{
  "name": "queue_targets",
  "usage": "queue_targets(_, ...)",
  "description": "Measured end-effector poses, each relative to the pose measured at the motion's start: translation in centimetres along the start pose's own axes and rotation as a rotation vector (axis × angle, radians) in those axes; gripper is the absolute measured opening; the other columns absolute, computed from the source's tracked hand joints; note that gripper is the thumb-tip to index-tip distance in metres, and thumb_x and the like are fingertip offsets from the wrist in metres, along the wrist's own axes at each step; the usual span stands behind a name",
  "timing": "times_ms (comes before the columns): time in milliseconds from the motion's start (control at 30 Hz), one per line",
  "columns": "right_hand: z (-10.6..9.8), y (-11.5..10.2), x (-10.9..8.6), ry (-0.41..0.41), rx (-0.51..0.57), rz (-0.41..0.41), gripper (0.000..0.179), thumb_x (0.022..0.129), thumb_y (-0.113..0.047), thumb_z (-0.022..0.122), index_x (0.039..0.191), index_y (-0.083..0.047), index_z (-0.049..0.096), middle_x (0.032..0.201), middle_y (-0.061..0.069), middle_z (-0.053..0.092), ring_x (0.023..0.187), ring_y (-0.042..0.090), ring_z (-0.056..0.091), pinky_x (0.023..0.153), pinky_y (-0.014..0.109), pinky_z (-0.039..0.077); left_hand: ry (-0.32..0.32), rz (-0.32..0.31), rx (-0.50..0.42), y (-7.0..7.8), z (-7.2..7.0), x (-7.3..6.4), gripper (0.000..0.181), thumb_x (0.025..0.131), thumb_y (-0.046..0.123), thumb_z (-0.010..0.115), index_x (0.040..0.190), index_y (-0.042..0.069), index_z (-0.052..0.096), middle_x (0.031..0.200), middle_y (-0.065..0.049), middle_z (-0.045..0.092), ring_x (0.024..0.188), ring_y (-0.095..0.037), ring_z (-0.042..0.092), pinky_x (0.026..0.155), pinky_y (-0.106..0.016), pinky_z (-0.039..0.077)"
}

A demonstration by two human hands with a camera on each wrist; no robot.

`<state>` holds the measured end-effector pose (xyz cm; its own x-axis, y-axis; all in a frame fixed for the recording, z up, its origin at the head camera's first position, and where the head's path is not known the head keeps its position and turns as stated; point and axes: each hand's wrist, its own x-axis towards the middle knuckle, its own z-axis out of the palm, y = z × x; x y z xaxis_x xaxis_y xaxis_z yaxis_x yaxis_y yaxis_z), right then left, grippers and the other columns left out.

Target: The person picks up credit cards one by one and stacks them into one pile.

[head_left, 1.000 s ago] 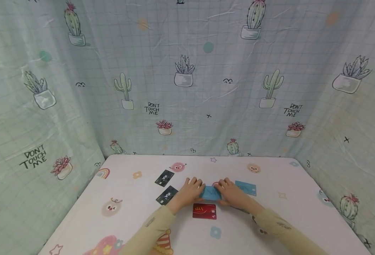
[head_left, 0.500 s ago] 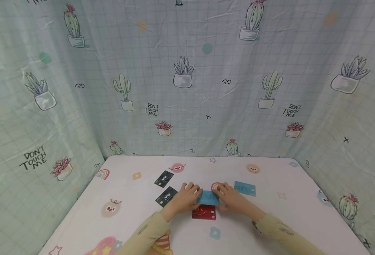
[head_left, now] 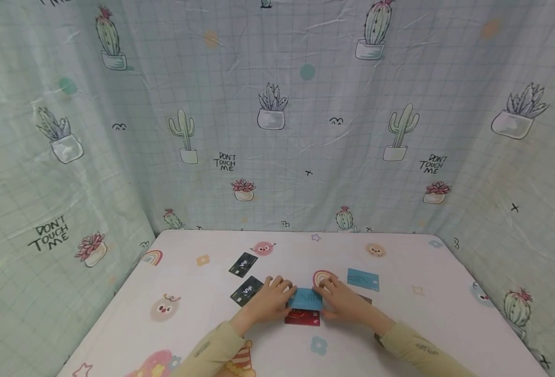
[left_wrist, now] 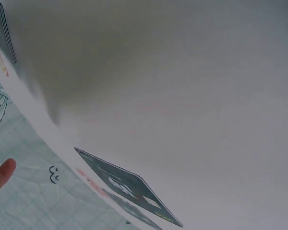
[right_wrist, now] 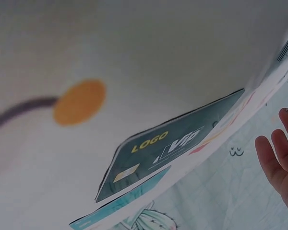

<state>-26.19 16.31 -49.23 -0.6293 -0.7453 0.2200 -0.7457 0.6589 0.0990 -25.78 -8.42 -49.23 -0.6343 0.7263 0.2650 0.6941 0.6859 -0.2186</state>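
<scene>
A blue VIP card is held by its two short ends between my hands, partly covering a red VIP card below it. My left hand grips the left end with bent fingers. At the opposite end, my right hand does the same. In the left wrist view, left fingertips show at the edge. Right fingers appear at the right side of the right wrist view, where the held card is out of clear sight.
Two black VIP cards lie on the patterned white table left of my hands. Another blue card lies to the right. A black VIP card beside it is mostly hidden by my right hand in the head view. A cactus-print curtain surrounds the table.
Both hands have drawn the held blue card toward me and slightly left, so that it now overlaps the red card. The other cards stay in place.
</scene>
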Motion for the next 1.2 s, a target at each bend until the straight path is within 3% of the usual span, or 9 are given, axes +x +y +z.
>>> queue_targets(200, 0.1, -0.3, -0.2, 0.012, 0.0, -0.024, 0.054, 0.078, -0.042, 0.06, 0.123, -0.014, 0.049, 0.108, 0.0, 0.051, 0.097, 0.014, 0.043, 0.084, 0.031, 0.045, -0.013, 0.027, 0.027, 0.1, -0.3, -0.6, 0.049, 0.081, 0.042, 0.056, 0.122, 0.017, 0.052, 0.112, 0.002, 0.054, 0.1, -0.015, 0.045, 0.086, -0.036, 0.038)
queue_targets(500, 0.2, -0.7, -0.3, -0.029, 0.013, -0.031, 0.053, 0.08, -0.043, 0.058, 0.124, -0.015, 0.048, 0.111, -0.002, 0.05, 0.099, 0.013, 0.042, 0.086, 0.03, 0.044, -0.037, 0.053, 0.055, 0.4, -0.2, -1.2, 0.051, 0.081, 0.046, 0.055, 0.124, 0.019, 0.05, 0.113, 0.004, 0.053, 0.102, -0.014, 0.045, 0.086, -0.036, 0.038)
queue_targets(767, 0.6, -0.9, -0.4, -0.033, 0.021, -0.052, 0.051, 0.08, -0.042, 0.056, 0.122, -0.014, 0.05, 0.11, -0.001, 0.05, 0.1, 0.013, 0.042, 0.086, 0.031, 0.043, -0.055, 0.059, 0.002, 0.4, 0.0, -1.5, 0.052, 0.079, 0.047, 0.057, 0.121, 0.017, 0.051, 0.111, 0.002, 0.052, 0.101, -0.014, 0.044, 0.085, -0.036, 0.037)
queue_targets(1200, 0.2, -1.6, -0.4, -0.13, 0.086, -0.003, 0.052, 0.082, -0.044, 0.054, 0.126, -0.015, 0.048, 0.119, 0.001, 0.05, 0.115, 0.023, 0.043, 0.096, 0.041, 0.04, -0.087, 0.04, -0.018, 0.4, 0.7, -1.6, 0.054, 0.076, 0.047, 0.058, 0.12, 0.016, 0.052, 0.111, 0.002, 0.052, 0.1, -0.014, 0.042, 0.086, -0.036, 0.037)
